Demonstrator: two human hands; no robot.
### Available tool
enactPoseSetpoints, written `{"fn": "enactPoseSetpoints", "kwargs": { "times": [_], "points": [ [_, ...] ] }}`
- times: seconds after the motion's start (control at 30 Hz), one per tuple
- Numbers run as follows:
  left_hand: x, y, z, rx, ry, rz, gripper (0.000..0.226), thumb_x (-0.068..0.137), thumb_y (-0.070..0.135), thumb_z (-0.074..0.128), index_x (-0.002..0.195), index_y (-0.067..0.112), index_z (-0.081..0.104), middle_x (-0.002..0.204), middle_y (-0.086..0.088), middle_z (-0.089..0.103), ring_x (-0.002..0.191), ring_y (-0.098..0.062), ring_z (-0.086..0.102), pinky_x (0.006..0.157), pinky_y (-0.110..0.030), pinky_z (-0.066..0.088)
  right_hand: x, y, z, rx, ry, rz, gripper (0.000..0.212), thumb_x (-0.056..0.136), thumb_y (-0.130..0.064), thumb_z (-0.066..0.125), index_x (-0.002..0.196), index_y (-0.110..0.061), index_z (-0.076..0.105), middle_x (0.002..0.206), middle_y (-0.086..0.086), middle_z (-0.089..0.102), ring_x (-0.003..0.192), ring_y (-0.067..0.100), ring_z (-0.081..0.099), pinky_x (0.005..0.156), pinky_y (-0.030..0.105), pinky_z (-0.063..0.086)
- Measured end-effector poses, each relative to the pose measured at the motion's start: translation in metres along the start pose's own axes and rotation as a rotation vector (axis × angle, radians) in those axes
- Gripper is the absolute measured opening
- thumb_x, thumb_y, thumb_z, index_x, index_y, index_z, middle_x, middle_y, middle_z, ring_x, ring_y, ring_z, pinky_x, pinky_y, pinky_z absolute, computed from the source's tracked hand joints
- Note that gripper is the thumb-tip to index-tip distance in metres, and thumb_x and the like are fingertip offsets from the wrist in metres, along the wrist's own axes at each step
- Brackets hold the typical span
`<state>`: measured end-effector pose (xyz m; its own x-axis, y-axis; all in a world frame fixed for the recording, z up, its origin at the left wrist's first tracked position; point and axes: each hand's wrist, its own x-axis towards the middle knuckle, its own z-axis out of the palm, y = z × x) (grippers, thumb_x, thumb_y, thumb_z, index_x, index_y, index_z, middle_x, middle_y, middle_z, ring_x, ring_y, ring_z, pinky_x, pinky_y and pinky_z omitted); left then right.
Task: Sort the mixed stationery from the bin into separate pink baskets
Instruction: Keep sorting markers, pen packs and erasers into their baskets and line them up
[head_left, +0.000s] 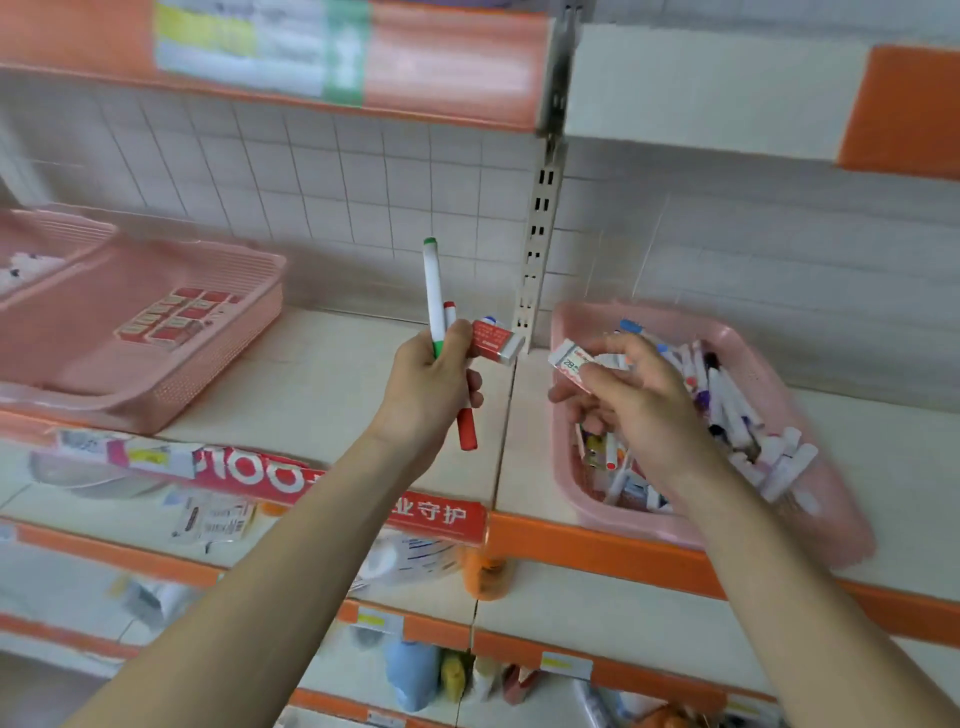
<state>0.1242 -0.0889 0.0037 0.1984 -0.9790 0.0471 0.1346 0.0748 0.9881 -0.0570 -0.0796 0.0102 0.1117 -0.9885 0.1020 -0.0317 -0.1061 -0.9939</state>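
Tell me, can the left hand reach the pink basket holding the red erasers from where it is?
Probably yes. The left hand is raised just right of the pink basket, whose top is open, and nothing shows between them. But it grips a green marker, a red marker and an eraser.

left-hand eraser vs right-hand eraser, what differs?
The red eraser in the left hand has a red wrapper; the white eraser in the right hand is marked 2B. The red eraser shares its grip with a green marker and a red marker; the white eraser does not. Both are sleeved blocks held above the shelf.
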Motion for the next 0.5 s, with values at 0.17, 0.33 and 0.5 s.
{"fn": "enactPoseSetpoints", "kwargs": {
  "times": [0.17,0.33,0.5],
  "points": [
    [-0.002,0.016,-0.107,0.054,0.069,0.024,0.028,0.106,0.026,0.045,0.086,0.009,0.052,0.068,0.000,0.046,0.050,-0.008,0.045,0.047,-0.021,0.043,0.005,-0.007,0.103,0.124,-0.062,0.053,0.006,0.098,-0.011,0.055,0.094,-0.015,0.055,0.077,0.019,0.069,0.059,0.020,0.054,0.049,0.023,0.035],
    [-0.006,0.030,-0.222,0.094,0.134,0.018,0.032,0.105,0.030,0.046,0.078,0.013,0.049,0.051,0.008,0.045,0.048,-0.010,0.044,0.051,-0.027,0.039,0.006,-0.013,0.215,0.174,-0.130,0.133,0.012,0.100,-0.014,0.053,0.088,-0.014,0.056,0.071,0.017,0.066,0.053,0.017,0.048,0.042,0.018,0.029],
    [-0.015,0.048,-0.319,0.091,0.223,0.031,0.032,0.106,0.027,0.046,0.080,0.009,0.053,0.053,0.003,0.049,0.045,-0.008,0.048,0.045,-0.021,0.043,0.005,-0.011,0.312,0.154,-0.171,0.148,0.008,0.100,-0.016,0.055,0.092,-0.013,0.057,0.073,0.014,0.067,0.053,0.015,0.048,0.044,0.020,0.030]
  ]
}}
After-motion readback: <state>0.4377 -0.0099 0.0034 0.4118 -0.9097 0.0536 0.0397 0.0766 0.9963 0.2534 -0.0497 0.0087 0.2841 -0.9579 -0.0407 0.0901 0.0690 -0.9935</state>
